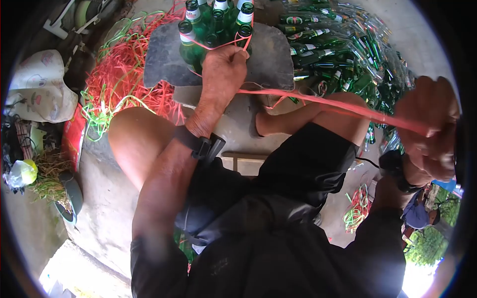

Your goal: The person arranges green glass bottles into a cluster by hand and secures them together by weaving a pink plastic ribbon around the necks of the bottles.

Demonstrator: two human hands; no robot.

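A tight cluster of upright green glass bottles [217, 26] stands on a dark grey slab [271, 55] in front of my knees. Red plastic strapping [318, 99] runs around the bottles just below their necks. My left hand [223, 72] is closed at the near side of the cluster, pinching the strapping against the front bottles. From near there a length stretches taut to the far right, where my right hand [427, 129], blurred by motion, is closed around it. The strap's end inside the right fist is hidden.
Many green bottles [343, 57] lie piled at the right. A heap of red and green plastic strips [131, 62] lies left of the slab, with a smaller bunch [357, 208] by my right leg. At far left are a white bag [42, 87] and a grass-filled container [71, 196]. A person [417, 214] is at far right.
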